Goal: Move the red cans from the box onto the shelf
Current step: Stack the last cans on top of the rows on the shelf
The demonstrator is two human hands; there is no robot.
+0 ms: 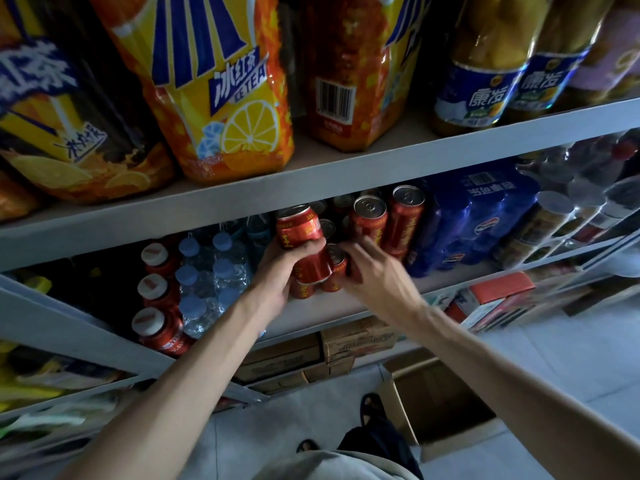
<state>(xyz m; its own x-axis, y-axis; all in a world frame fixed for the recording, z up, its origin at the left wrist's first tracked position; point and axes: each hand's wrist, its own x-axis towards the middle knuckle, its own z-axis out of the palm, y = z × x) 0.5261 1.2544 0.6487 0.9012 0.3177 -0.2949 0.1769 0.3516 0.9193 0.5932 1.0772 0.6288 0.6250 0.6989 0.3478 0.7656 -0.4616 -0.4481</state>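
Observation:
My left hand (282, 271) grips two red cans at the front of the middle shelf (322, 306): an upper can (298, 226) and a lower can (311, 268). My right hand (369, 268) reaches in from the right, its fingers on a red can (337, 263) beside the lower one. More red cans (388, 220) stand stacked behind, further in on the shelf. The open cardboard box (440, 400) sits on the floor below to the right; its inside looks dark and I see no cans in it.
Shrink-wrapped water bottles (214, 282) and red-labelled bottles (157, 306) fill the shelf to the left. A blue can pack (474, 220) borders the cans on the right. Large ice tea bottles (221, 84) stand on the upper shelf. Cardboard cartons (346, 344) lie under the shelf.

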